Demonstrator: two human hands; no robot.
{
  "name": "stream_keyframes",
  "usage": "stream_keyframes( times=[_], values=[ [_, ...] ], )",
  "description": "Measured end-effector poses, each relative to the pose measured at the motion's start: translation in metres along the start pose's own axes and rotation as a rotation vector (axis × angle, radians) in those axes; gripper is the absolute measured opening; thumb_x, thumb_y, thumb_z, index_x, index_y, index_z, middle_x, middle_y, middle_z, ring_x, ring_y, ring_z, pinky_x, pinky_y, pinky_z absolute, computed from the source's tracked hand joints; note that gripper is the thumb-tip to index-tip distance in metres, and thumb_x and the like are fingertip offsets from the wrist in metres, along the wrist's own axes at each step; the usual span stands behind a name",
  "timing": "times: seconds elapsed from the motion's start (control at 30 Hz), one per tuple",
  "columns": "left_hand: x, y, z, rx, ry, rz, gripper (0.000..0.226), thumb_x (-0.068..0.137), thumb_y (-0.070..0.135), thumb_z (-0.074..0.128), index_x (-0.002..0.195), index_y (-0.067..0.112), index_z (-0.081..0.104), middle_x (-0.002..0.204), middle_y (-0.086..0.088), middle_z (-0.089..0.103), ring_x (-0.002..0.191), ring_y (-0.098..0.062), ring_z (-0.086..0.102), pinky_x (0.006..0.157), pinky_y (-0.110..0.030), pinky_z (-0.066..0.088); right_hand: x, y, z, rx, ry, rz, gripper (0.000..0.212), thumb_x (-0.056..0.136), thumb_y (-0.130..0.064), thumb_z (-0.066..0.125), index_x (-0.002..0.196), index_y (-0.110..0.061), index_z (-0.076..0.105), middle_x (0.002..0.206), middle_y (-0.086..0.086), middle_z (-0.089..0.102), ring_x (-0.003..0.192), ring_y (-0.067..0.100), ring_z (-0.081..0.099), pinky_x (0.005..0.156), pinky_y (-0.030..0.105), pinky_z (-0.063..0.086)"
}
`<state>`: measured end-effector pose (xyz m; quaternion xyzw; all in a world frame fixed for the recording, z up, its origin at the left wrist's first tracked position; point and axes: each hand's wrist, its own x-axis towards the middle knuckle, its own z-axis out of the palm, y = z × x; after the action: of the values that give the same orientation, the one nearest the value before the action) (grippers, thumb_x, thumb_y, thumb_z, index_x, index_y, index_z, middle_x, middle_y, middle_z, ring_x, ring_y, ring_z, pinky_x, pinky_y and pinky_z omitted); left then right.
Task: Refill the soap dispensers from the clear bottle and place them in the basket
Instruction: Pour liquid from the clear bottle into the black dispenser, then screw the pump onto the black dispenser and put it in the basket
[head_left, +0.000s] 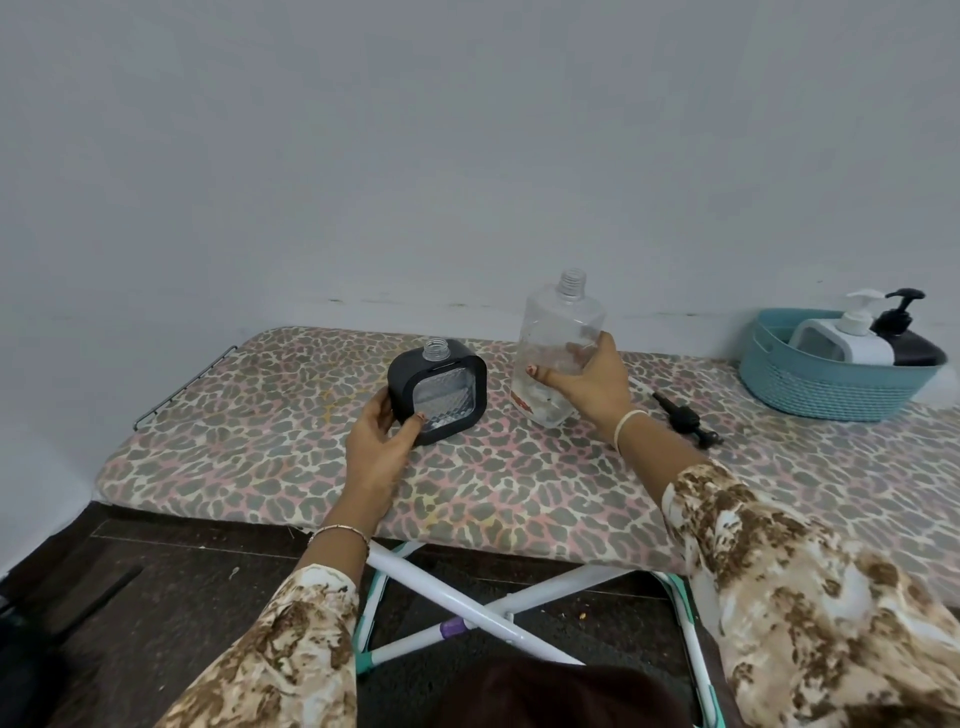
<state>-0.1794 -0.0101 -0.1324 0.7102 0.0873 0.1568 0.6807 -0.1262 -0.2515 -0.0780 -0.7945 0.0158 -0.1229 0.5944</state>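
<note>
Patterned sleeves (779, 571) nearest; my left grip (382, 441) curls round the uncapped black dispenser (439, 389) on the table (467, 493), and my right grip (592, 384) clasps the seemingly near-empty clear bottle (563, 332) beside it. Two dispensers (852, 338) already stand in the basket (831, 389); this one, its pump (685, 421) off, is left to finish

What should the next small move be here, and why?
Probably tip the clear bottle over the open neck of the black dispenser: the right hand grips the uncapped bottle, the left hand steadies the dispenser, and the pump lies aside.
</note>
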Motion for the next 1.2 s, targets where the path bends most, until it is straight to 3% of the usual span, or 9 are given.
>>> stream_keyframes(
  times=[0.17, 0.33, 0.5, 0.73, 0.9, 1.1, 1.2],
  values=[
    [-0.006, 0.003, 0.002, 0.026, -0.028, 0.010, 0.062, 0.088, 0.004, 0.067, 0.143, 0.005, 0.040, 0.138, -0.011, 0.054, 0.126, -0.020, 0.053, 0.109, -0.040, 0.042, -0.011, 0.009, -0.030, -0.046, -0.062, 0.010, 0.102, 0.064, -0.028, 0.088, 0.145, -0.012, 0.028, 0.138, 0.008, 0.048, 0.129, 0.022, 0.045, 0.108, 0.039, 0.039],
    [-0.013, 0.008, 0.009, 0.067, -0.081, 0.018, 0.063, 0.089, 0.003, 0.065, 0.145, 0.004, 0.037, 0.140, -0.010, 0.051, 0.128, -0.022, 0.051, 0.109, -0.039, 0.041, -0.027, 0.022, -0.066, -0.193, 0.123, -0.064, 0.077, 0.072, -0.050, 0.077, 0.135, -0.018, 0.044, 0.122, -0.005, 0.059, 0.114, 0.010, 0.054, 0.099, 0.032, 0.046],
    [-0.025, 0.009, 0.023, 0.097, -0.100, 0.025, 0.059, 0.090, 0.004, 0.064, 0.144, 0.006, 0.040, 0.137, -0.010, 0.054, 0.120, -0.017, 0.053, 0.107, -0.038, 0.043, -0.036, 0.059, -0.105, -0.418, 0.337, 0.010, 0.055, 0.082, -0.048, 0.069, 0.127, -0.018, 0.054, 0.123, 0.000, 0.063, 0.114, 0.022, 0.058, 0.098, 0.038, 0.045],
    [-0.032, 0.007, 0.036, 0.136, -0.063, 0.029, 0.058, 0.092, 0.009, 0.062, 0.145, 0.008, 0.040, 0.140, -0.009, 0.053, 0.125, -0.020, 0.053, 0.108, -0.033, 0.041, -0.041, 0.091, -0.115, -0.693, 0.254, 0.226, 0.064, 0.081, -0.056, 0.063, 0.137, -0.031, 0.045, 0.134, 0.003, 0.056, 0.127, 0.032, 0.046, 0.105, 0.048, 0.030],
    [-0.036, 0.003, 0.039, 0.203, -0.015, 0.076, 0.060, 0.091, 0.013, 0.064, 0.146, 0.009, 0.039, 0.140, -0.009, 0.053, 0.125, -0.019, 0.053, 0.106, -0.033, 0.042, -0.045, 0.088, -0.111, -0.871, 0.354, 0.214, 0.045, 0.085, -0.045, 0.062, 0.128, -0.035, 0.054, 0.119, 0.003, 0.065, 0.117, 0.029, 0.052, 0.101, 0.047, 0.029],
    [-0.039, 0.004, 0.039, 0.219, 0.001, 0.084, 0.061, 0.090, 0.014, 0.065, 0.146, 0.010, 0.040, 0.139, -0.008, 0.055, 0.122, -0.017, 0.054, 0.104, -0.031, 0.044, -0.051, 0.083, -0.113, -0.570, 0.487, 0.180, 0.029, 0.077, -0.038, 0.070, 0.105, -0.032, 0.063, 0.106, -0.002, 0.067, 0.113, 0.026, 0.051, 0.098, 0.045, 0.030],
    [-0.041, 0.005, 0.037, 0.215, 0.002, 0.080, 0.061, 0.090, 0.014, 0.066, 0.145, 0.010, 0.041, 0.138, -0.008, 0.055, 0.122, -0.018, 0.055, 0.103, -0.032, 0.045, -0.056, 0.086, -0.114, -0.323, 0.470, 0.005, 0.023, 0.073, -0.027, 0.076, 0.092, -0.031, 0.064, 0.094, -0.008, 0.067, 0.102, 0.022, 0.059, 0.095, 0.047, 0.044]
  ],
)
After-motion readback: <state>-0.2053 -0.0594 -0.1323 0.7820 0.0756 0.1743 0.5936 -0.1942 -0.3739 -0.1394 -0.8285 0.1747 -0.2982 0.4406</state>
